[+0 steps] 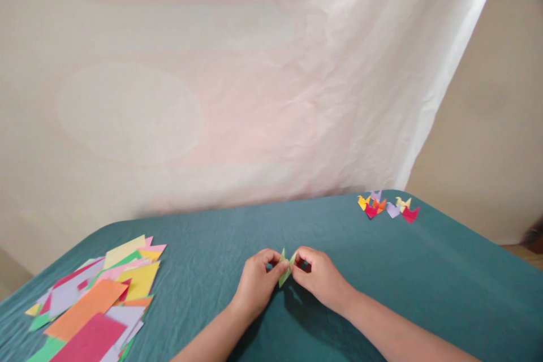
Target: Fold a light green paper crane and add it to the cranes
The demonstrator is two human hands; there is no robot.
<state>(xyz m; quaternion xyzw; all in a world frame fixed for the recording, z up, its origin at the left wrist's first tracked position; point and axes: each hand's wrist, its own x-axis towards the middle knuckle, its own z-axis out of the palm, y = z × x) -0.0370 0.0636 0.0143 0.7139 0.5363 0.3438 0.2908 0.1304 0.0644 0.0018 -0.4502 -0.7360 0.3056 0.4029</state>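
Between my two hands, just above the table near its middle, is a small light green folded paper with pointed tips sticking up and down. My left hand pinches it from the left between thumb and fingers. From the right, my right hand pinches it the same way. The fingertips of both hands almost meet and cover part of the folds. A shadow falls on the cloth below my right hand.
A loose pile of coloured paper sheets spreads over the left side of the table. Several small folded paper birds stand at the far right corner. Dark green cloth covers the table, and a pale sheet hangs behind it.
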